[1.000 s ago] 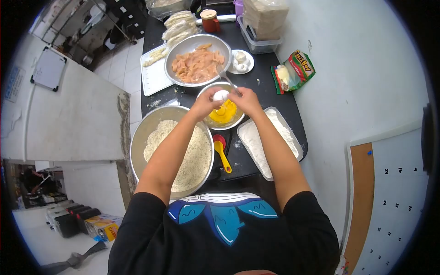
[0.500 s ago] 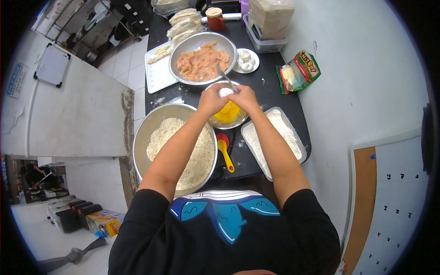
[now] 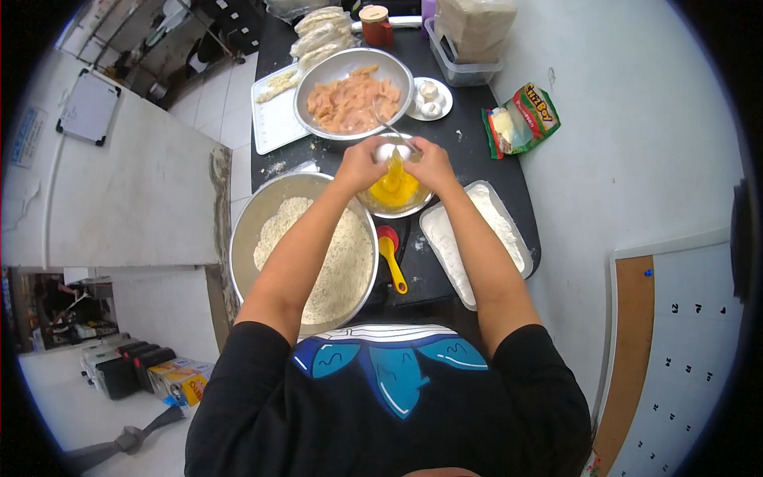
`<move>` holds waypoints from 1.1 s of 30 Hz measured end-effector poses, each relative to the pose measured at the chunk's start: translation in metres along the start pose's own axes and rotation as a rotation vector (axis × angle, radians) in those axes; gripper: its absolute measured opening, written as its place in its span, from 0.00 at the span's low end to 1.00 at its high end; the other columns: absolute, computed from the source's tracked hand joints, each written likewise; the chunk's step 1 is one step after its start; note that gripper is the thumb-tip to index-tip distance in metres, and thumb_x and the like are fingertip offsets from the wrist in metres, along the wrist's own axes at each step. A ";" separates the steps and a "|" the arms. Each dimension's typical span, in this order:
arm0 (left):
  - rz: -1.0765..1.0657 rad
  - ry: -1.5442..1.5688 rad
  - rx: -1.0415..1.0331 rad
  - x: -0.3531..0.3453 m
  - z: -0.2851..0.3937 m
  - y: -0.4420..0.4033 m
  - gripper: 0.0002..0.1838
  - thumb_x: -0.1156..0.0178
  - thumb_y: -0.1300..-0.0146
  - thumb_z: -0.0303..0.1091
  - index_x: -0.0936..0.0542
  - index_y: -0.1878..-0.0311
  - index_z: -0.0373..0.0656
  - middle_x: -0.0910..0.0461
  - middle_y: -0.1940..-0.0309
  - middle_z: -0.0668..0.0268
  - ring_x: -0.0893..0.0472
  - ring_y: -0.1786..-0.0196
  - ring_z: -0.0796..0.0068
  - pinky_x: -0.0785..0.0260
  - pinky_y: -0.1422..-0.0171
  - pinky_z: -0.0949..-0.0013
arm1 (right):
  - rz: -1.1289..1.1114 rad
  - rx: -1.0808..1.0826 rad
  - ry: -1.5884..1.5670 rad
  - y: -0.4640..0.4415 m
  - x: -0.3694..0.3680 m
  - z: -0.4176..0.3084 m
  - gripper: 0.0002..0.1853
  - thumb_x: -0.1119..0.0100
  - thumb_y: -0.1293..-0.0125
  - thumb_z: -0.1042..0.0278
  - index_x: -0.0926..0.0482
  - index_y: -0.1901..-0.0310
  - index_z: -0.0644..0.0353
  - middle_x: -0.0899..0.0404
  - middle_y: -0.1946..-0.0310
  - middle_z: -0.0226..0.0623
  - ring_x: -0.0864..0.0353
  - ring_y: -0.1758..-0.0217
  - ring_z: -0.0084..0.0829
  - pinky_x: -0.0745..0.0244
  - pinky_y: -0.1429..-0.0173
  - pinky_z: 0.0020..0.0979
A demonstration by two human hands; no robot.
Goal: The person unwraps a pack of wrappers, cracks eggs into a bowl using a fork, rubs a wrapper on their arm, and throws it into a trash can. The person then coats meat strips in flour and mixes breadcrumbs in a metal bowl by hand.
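My left hand [image 3: 363, 165] and my right hand [image 3: 433, 168] pinch a cracked white egg [image 3: 391, 151] between them, its shell parted. Stringy egg white and yolk hang from it into a metal bowl [image 3: 389, 215] of yellow beaten-looking egg [image 3: 393, 191]. A thin metal utensil [image 3: 395, 131] slants from my right hand's fingers toward the chicken bowl; its kind is unclear, as is whether the fingers grip it. Left of the egg bowl stands a large bowl [image 3: 236, 254] of speckled flour [image 3: 334, 270]. A tray [image 3: 527, 266] of white flour [image 3: 457, 254] lies under my right forearm.
Beyond the egg bowl stands a bowl [image 3: 300, 107] of raw chicken pieces [image 3: 350, 102], beside a small plate [image 3: 447, 102] with eggs [image 3: 429, 99]. Yellow and red measuring spoons [image 3: 392, 258] lie between bowl and tray. A Chizboy packet [image 3: 522, 119] leans by the wall.
The egg has opened between my hands, and its contents now stream into the bowl. My hands have moved slightly up and apart.
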State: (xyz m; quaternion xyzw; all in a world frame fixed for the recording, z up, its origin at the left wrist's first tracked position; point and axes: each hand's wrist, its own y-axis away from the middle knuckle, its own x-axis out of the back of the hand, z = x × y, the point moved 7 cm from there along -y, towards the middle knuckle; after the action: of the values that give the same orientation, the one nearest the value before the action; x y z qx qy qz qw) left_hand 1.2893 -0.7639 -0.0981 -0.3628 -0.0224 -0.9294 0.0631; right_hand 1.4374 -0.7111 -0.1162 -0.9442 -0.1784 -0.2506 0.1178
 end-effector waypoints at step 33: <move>0.088 0.703 0.017 -0.013 -0.010 0.011 0.26 0.35 0.52 0.21 0.31 0.47 0.39 0.23 0.56 0.63 0.22 0.54 0.76 0.29 0.49 0.73 | -0.261 -0.473 -0.986 0.011 -0.014 -0.008 0.19 0.37 0.49 0.71 0.26 0.53 0.58 0.26 0.75 0.25 0.39 0.85 0.11 0.50 0.84 0.17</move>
State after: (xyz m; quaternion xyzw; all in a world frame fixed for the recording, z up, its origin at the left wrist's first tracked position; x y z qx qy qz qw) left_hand 1.2935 -0.7742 -0.1145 -0.0207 0.0086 -0.9937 0.1098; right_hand 1.4274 -0.7271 -0.1184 -0.9204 -0.2669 0.1746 -0.2263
